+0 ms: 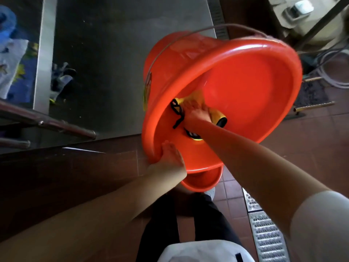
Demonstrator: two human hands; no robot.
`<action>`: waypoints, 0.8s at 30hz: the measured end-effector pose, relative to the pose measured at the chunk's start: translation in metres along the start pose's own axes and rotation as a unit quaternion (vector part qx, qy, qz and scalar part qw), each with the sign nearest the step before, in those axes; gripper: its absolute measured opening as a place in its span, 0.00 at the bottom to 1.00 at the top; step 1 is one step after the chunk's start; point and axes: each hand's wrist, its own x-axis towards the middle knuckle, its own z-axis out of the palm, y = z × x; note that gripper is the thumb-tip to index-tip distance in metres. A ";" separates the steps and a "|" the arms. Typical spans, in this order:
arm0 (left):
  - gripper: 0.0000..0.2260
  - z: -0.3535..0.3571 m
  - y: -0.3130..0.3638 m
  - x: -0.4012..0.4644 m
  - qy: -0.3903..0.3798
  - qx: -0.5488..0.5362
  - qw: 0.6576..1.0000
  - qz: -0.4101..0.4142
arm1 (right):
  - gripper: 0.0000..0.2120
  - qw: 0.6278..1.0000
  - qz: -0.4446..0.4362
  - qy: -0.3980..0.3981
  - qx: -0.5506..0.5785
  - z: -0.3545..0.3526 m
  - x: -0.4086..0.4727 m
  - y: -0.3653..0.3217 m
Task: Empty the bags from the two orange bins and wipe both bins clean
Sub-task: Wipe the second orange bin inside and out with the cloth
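Orange bin (pixel 245 87) is tipped on its side in mid-frame, mouth facing the camera, held up off the brown tile floor (pixel 311 148). Left hand (pixel 171 155) grips the near-left rim, thumb inside, fingers hidden behind the rim. Right hand (pixel 196 112) is deep inside the bin, pressing a yellow cloth (pixel 198 95) with black trim against the inner wall on the left side; fingers look curled into the cloth, though motion blur makes this hard to confirm. Wire handle (pixel 226 28) arcs over the far side of the bin. Second orange bin (pixel 203 181) sits just below the first, only its rim showing near the left wrist, above the person's dark trousers (pixel 160 224). Steel surface (pixel 122 53) runs to the left and far, with a crumpled grey item (pixel 62 80) lying on it. Perforated metal drain grate (pixel 268 239) is in the floor, near right. Hoses (pixel 332 72) are coiled far right.
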 end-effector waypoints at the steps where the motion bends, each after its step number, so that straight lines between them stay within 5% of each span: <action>1: 0.21 -0.001 -0.001 -0.002 -0.002 0.009 1.000 -0.003 | 0.26 1.000 -0.007 -0.001 0.002 0.000 -0.009 0.002; 13: 0.19 -0.008 -0.003 -0.016 -0.032 0.083 0.996 0.005 | 0.30 0.999 -0.037 -0.021 0.009 0.004 -0.170 0.013; 16: 0.19 -0.008 -0.003 -0.017 -0.012 0.100 0.994 0.048 | 0.31 0.999 -0.040 -0.011 -0.009 0.003 -0.176 0.016; 20: 0.30 -0.012 -0.005 -0.017 0.016 0.083 0.995 0.056 | 0.31 0.999 -0.035 -0.024 -0.008 -0.004 -0.165 0.012; 24: 0.23 -0.014 -0.004 -0.018 0.002 0.094 0.993 0.065 | 0.31 0.999 -0.038 -0.037 -0.006 -0.010 -0.143 0.009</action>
